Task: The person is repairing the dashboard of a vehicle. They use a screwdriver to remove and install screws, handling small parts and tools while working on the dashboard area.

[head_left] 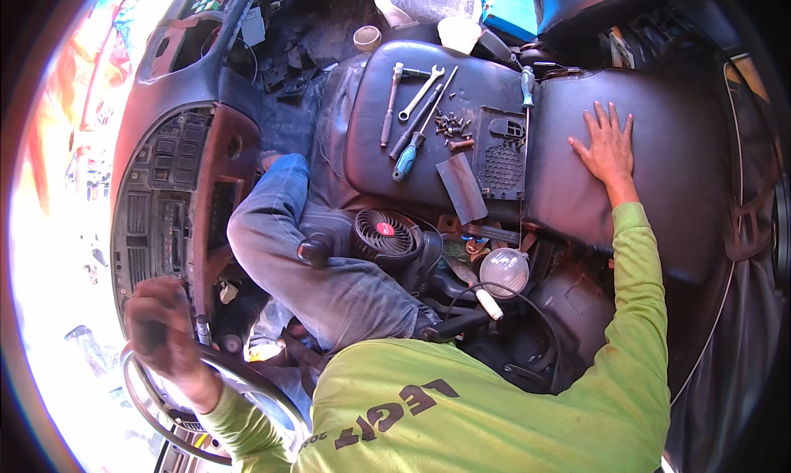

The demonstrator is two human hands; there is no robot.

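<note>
My right hand (608,142) lies flat with spread fingers on the black seat backrest (667,160). It holds nothing. My left hand (163,333) is raised beside the steering wheel (268,389), near the dashboard. Its fingers look curled around something dark, too blurred to name. On the seat cushion (375,164) lie a socket wrench (392,106), a combination wrench (423,93), a blue-handled screwdriver (408,156) and several loose screws (451,124). Beside them rest a black plastic grille panel (503,152) and a flat dark strip (462,187). A second screwdriver (527,90) lies across the panel's edge.
A small black fan (386,232) stands beside my leg, close to the gear knob (314,249). Behind the fan are a clear round container (504,270) and a white-handled tool (489,304). A white cup (459,34) and a blue box (509,10) sit beyond the cushion.
</note>
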